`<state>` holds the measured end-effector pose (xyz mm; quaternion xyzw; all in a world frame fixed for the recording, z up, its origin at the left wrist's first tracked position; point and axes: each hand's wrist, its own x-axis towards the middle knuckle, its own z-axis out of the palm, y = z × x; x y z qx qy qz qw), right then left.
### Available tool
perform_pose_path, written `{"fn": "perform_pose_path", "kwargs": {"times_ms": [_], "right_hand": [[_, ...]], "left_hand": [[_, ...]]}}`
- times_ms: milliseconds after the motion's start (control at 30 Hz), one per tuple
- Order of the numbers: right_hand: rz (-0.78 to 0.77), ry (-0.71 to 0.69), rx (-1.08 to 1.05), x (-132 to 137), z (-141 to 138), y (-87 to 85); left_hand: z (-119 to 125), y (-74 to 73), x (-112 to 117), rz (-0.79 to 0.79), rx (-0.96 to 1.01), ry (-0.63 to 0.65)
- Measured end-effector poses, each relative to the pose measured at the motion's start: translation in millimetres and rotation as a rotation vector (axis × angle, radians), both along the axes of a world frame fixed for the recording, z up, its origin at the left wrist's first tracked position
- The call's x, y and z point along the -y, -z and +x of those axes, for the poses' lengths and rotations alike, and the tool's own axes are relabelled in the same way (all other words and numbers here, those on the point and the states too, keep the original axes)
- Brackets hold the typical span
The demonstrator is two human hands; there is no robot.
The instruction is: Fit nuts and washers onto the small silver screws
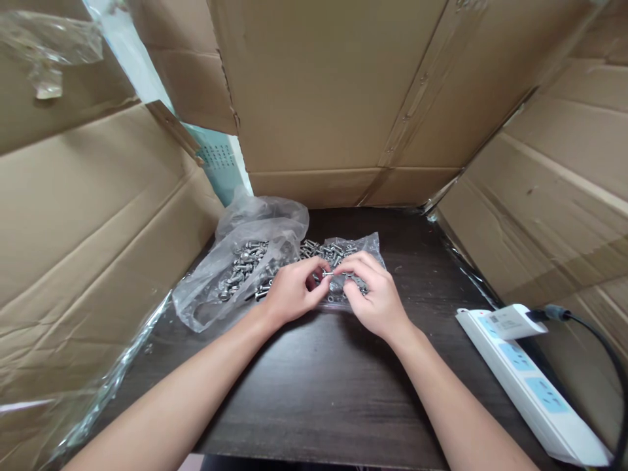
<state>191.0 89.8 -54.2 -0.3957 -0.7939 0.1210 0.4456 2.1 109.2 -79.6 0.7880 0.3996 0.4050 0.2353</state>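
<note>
My left hand (293, 290) and my right hand (371, 293) meet over the middle of a dark wooden table (314, 392). Both pinch a small metal screw (328, 273) held between their fingertips. Just behind them lie two clear plastic bags of small metal screws and nuts: a larger bag (240, 268) to the left and a smaller one (343, 250) under my right hand's fingers.
Brown cardboard panels wall the table in on the left (88, 242), back (338, 98) and right (554, 170). A white power strip (530, 383) with a plugged-in adapter (513, 321) and black cable lies at the right front.
</note>
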Motion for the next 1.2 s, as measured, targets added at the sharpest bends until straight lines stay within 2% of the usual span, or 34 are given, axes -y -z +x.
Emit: {"fn": "perform_pose_path", "kwargs": {"times_ms": [233, 467, 1200], "right_hand": [[-0.087, 0.074, 0.090, -4.1, 2.0, 8.6], [-0.192, 0.060, 0.117, -3.2, 1.7, 8.2], [-0.109, 0.098, 0.115, -6.8, 2.7, 8.7]], "left_hand": [[-0.1, -0.2, 0.3, 0.025, -0.001, 0.003], [0.4, -2.1, 1.1, 0.017, 0.002, 0.010], [-0.6, -4.8, 3.9, 0.040, -0.009, 0.007]]}}
